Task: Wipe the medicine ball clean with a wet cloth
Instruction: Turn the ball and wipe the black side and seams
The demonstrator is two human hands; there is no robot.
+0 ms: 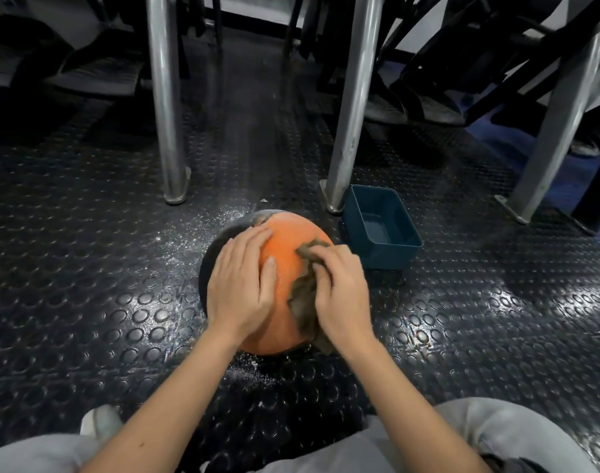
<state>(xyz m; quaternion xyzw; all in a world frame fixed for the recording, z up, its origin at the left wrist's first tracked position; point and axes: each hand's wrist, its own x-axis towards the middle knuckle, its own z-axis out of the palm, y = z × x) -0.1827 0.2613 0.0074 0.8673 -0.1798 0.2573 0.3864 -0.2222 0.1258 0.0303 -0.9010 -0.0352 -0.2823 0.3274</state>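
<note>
An orange and black medicine ball (284, 268) sits on the studded rubber floor in front of my knees. My left hand (240, 285) lies flat on its left side, fingers straight, steadying it. My right hand (341, 295) has its fingers curled round a crumpled brown cloth (305, 295) and presses it against the ball's right side. Part of the cloth hangs below my right wrist. White specks lie on the floor around the ball.
A dark teal rectangular tub (380, 228) stands just right of and behind the ball. Metal rack legs (167, 131) (351, 124) (557, 131) rise behind it. Dark gym equipment fills the back. My grey-trousered knees (496, 435) frame the bottom.
</note>
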